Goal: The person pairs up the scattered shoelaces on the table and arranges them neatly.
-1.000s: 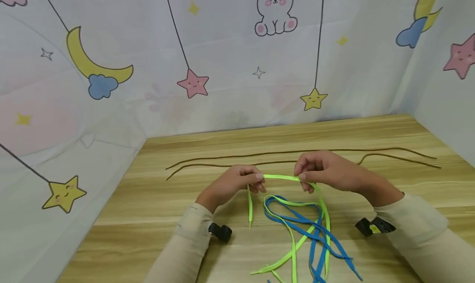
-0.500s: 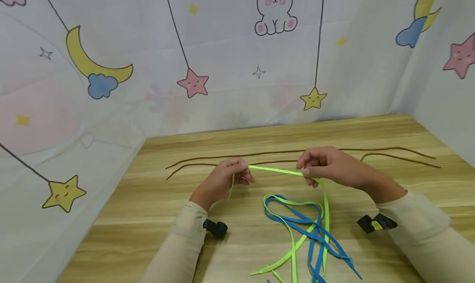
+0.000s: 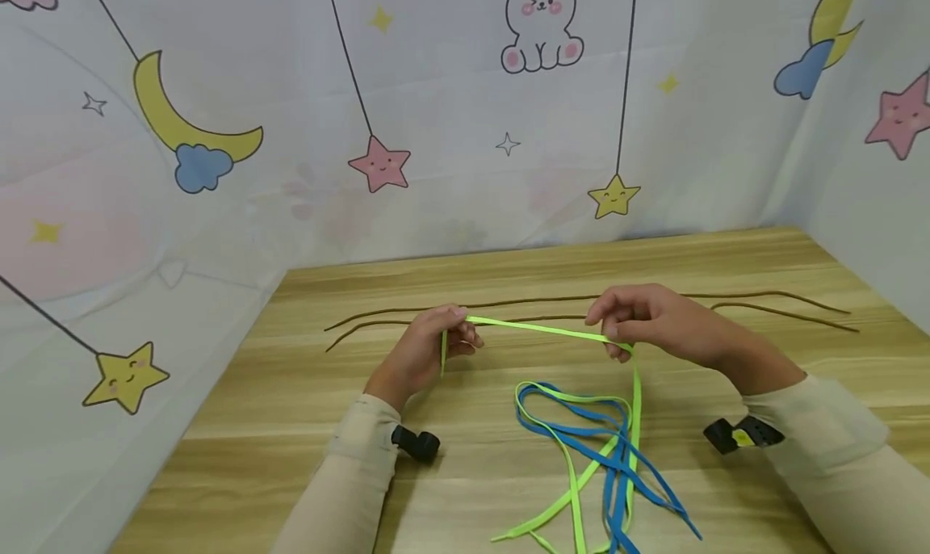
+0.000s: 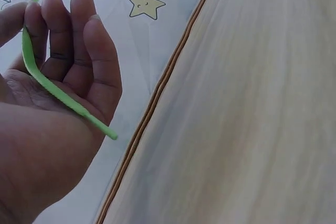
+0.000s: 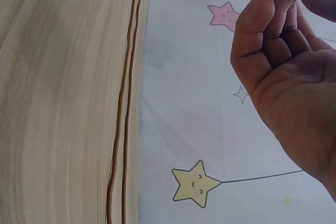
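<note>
Lace of green colour [image 3: 541,328] runs left to right between both hands above the table [image 3: 291,392]. The left hand [image 3: 421,352] pinches its near end, the right hand [image 3: 654,324] pinches further along; remaining length hangs down right, onto blue lace [image 3: 617,449].

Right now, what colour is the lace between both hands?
Bright lime green lace, clearest in the head view.
</note>
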A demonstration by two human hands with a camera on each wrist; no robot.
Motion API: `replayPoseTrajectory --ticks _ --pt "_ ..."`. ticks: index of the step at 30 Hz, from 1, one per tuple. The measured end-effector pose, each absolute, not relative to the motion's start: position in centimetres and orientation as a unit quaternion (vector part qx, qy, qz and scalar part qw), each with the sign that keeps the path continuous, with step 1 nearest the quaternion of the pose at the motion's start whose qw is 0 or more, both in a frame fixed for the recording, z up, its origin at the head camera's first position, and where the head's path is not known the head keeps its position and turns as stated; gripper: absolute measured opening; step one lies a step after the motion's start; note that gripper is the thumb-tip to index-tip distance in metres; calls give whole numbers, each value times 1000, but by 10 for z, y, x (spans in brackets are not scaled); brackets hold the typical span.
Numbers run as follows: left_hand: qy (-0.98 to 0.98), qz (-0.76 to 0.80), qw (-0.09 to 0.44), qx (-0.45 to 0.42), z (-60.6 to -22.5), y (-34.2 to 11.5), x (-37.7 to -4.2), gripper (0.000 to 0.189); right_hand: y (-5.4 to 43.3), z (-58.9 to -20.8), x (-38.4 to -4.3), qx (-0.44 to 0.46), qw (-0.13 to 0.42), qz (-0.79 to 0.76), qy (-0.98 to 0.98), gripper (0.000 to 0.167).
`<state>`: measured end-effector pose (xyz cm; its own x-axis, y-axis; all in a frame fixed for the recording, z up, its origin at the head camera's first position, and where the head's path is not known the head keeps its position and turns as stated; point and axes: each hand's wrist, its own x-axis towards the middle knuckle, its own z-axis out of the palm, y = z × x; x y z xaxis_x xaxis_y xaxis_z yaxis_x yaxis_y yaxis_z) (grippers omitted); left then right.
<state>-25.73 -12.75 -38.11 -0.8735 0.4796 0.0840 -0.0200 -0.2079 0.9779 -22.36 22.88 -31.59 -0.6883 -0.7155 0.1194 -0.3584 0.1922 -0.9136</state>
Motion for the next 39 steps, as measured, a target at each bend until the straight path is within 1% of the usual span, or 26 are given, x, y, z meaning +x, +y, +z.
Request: replayPoseTrajectory --ticks 10,21,26,32,39 --pt "603 765 143 175 -382 -127 -259 31 237 -312 -225 -370 151 -534 744 18" --pt "590 779 132 167 -382 -130 -259 31 241 -309 -223 -391 139 -546 728 21" --pt "579 791 118 161 -381 -131 -259 30 245 -308 -225 -398 142 -557 715 25" --pt "577 799 102 139 -380 -134 -259 32 248 -306 -225 -418 144 -571 692 23" --pt "573 803 95 130 -381 -139 -260 32 252 -305 -225 -432 134 -579 678 29"
